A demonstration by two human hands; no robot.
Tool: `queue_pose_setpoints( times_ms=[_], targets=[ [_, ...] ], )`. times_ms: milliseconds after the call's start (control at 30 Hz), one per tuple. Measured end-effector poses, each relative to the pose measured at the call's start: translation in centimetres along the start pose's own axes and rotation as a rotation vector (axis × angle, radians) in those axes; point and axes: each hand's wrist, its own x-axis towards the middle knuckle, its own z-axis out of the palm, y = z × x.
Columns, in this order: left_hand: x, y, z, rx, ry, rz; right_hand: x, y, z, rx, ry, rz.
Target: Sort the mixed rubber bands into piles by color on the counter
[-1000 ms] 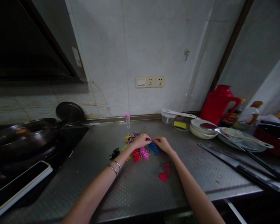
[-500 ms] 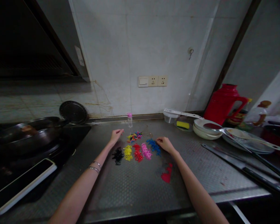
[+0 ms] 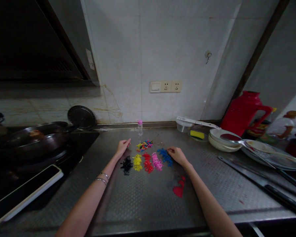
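Small rubber-band-like loops lie on the steel counter in separate piles: black (image 3: 126, 165), yellow (image 3: 137, 162), red (image 3: 148, 162), pink (image 3: 157, 161) and blue (image 3: 165, 157). Behind them lies a mixed-colour pile (image 3: 144, 145). My left hand (image 3: 123, 146) rests to the left of the mixed pile, its fingers curled and pinched together; whatever is in them is too small to see. At the right edge of the blue pile is my right hand (image 3: 176, 154), its fingertips closed and touching the loops. A clear bottle with a pink cap (image 3: 140, 127) stands upright near the wall.
A stove with a pan (image 3: 39, 141) and a phone-like slab (image 3: 27, 194) are on the left. To the right are a sponge (image 3: 197, 134), bowls (image 3: 223, 144), plates (image 3: 286, 161), a long knife (image 3: 246, 171) and a red thermos (image 3: 244, 113). A red heart pattern (image 3: 179, 189) marks the counter.
The view has shifted slightly, so everything appears a little further right. Both hands stay at about the same spots beside the piles.
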Motion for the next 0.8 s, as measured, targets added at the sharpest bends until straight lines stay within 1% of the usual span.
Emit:
queue_pose_setpoints(
  times_ms=[100, 200, 267, 367, 467, 567, 667, 800],
  targets=[
    [-0.1, 0.0, -0.1, 0.030, 0.000, 0.023, -0.2, -0.7, -0.2, -0.046, 0.027, 0.015],
    [-0.2, 0.2, -0.2, 0.043, -0.004, 0.035, -0.4, -2.5, -0.4, -0.139, 0.028, 0.013],
    [-0.2, 0.3, -0.3, 0.046, -0.005, 0.033, -0.4, -4.3, -0.4, -0.191, -0.002, -0.043],
    [-0.3, 0.4, -0.3, 0.052, 0.003, 0.030, 0.0, -7.3, 0.0, -0.259, -0.109, -0.152],
    [-0.3, 0.3, -0.3, 0.047, 0.008, 0.033, 1.1, -9.9, 1.0, -0.316, -0.186, -0.216],
    [-0.2, 0.1, -0.3, 0.044, 0.015, 0.044, 2.2, -11.6, 2.3, -0.377, -0.223, -0.275],
    [0.0, -0.1, -0.2, 0.059, 0.027, 0.051, 3.1, -12.4, 3.8, -0.437, -0.254, -0.339],
    [0.0, -0.3, -0.2, 0.070, 0.021, 0.046, 3.9, -12.9, 5.2, -0.482, -0.295, -0.415]
  ],
)
